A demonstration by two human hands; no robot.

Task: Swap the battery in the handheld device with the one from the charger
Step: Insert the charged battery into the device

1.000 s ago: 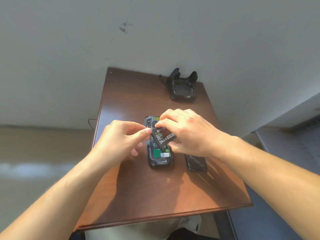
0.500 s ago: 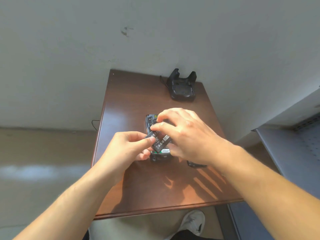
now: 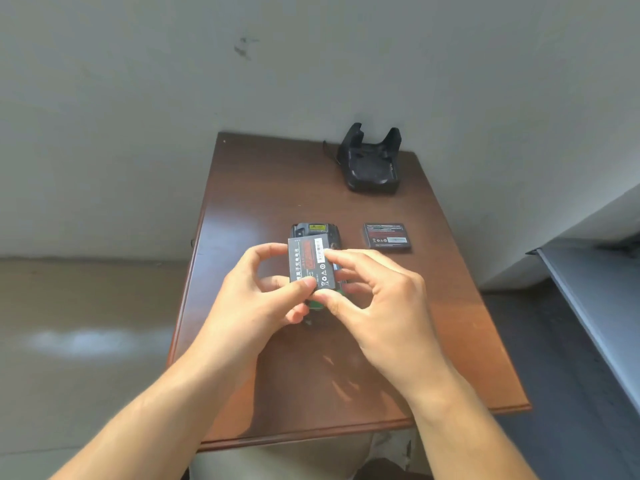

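A flat black battery [image 3: 310, 263] with red and white print is held upright over the open handheld device [image 3: 315, 233], which lies face down on the brown table [image 3: 263, 188]. My left hand [image 3: 256, 303] pinches the battery's lower left corner. My right hand [image 3: 374, 299] grips its right edge and bottom. A second black battery [image 3: 386, 236] lies flat on the table to the right of the device. The empty black charger cradle [image 3: 372, 164] stands at the table's far right. Most of the device is hidden behind the battery and my fingers.
A pale wall runs behind the table. A grey shelf or cabinet edge [image 3: 588, 292] stands close on the right. The floor lies to the left, and the table's front edge [image 3: 311, 434] is near my forearms.
The battery has been lifted and turned from lying tilted over the device to standing with its label facing me. My right hand has drawn back, uncovering the second battery on the table.
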